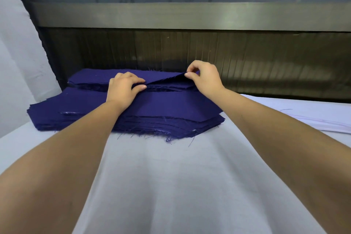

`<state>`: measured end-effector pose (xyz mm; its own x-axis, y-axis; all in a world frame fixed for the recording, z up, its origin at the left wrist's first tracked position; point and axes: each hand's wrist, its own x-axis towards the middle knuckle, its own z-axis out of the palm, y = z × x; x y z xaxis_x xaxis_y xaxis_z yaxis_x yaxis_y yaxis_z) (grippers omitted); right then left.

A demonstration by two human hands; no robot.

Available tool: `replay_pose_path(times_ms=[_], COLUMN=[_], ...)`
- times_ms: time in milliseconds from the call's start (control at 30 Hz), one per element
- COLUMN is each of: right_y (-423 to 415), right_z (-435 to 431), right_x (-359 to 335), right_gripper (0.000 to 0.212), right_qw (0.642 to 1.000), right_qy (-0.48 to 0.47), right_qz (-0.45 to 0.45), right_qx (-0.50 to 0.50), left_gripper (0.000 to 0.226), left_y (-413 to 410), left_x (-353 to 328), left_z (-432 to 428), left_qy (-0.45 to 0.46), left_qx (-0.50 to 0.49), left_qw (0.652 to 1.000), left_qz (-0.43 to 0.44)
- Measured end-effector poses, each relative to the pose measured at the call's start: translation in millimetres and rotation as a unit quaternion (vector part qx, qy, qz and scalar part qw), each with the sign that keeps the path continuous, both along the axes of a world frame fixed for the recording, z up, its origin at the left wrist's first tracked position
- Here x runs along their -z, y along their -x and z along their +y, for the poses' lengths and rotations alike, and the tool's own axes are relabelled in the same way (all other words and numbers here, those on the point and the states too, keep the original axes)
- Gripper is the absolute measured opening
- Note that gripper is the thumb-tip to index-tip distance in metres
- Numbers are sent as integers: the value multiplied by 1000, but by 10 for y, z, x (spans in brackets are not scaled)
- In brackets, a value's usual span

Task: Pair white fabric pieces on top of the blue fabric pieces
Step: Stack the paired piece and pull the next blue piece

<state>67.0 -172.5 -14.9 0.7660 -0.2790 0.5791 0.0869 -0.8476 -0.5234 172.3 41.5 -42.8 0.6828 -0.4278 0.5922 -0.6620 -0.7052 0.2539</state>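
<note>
- A person leans over a table draped in pale grey-white cloth (171, 176), both bare forearms stretched toward two stacks of dark blue, fray-edged fabric pieces at its far side.
- The near stack of blue fabric pieces (171, 108) serves as the landmark — it lies flat and squared, loose threads trailing from its front edge.
- Just behind it sits the far stack of blue fabric pieces (91, 77), close against the dark panel of a machine (190, 49).
- The right hand (204, 79) pinches the right corner of the far stack's top blue piece (165, 79) between thumb and fingertips, lifting it clear of the layers below.
- The left hand (124, 89) rests on the far stack's front edge, fingers slightly bent and holding the piece down; whether it grips anything cannot be told.
- To the right of the near stack, well apart, lies a low pile of thin white fabric pieces (322, 119) — untouched by either hand.
- No white piece lies on any blue one in view, so the pairing appears barely begun.
- Judged from this, one blue piece is being separated; laying it out and topping it with white remains.
</note>
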Motion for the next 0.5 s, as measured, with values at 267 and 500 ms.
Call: replay_pose_path(times_ms=[267,500], right_y=[-79,-73], right_z=[32,44], right_x=[-22,-93], right_gripper=[31,25], right_qw=[943,938], right_qy=[322,330], right_qz=[53,49], right_qx=[70,90], left_gripper=[28,30], left_y=[-8,-17], left_x=[26,-19], left_z=[3,-27], left_qy=[20,34], left_qx=[3,-11], left_qw=[1000,998], left_qz=[8,51])
